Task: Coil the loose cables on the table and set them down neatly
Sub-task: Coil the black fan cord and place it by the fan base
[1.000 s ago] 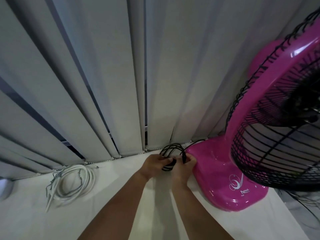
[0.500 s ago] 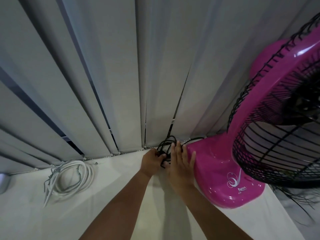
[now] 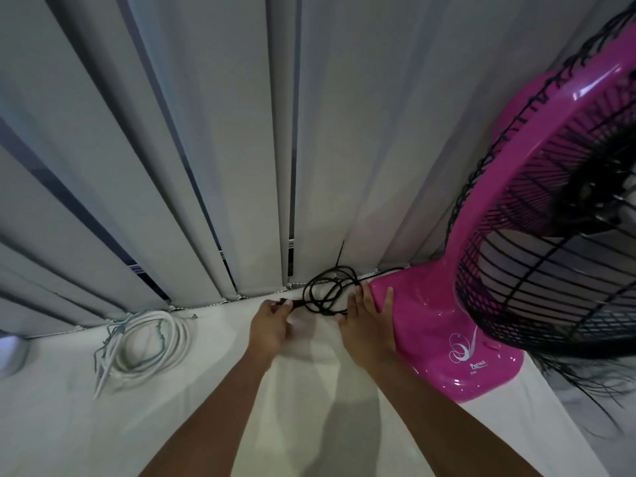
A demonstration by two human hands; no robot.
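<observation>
A home room, likely: grey vertical blinds [image 3: 213,139] fill the upper frame, a pink table fan [image 3: 516,256] stands at right on a white-covered table [image 3: 309,390].

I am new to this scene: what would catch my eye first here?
The bright pink fan on the right dominates. Beside its base lies a black cable coil: the left hand pinches its end, the right hand lies flat beside it. A white cable coil lies at the left.

The left forearm [image 3: 213,404] and right forearm [image 3: 444,404] are bare (so are left grip [image 3: 270,327] and right grip [image 3: 366,323]).
</observation>
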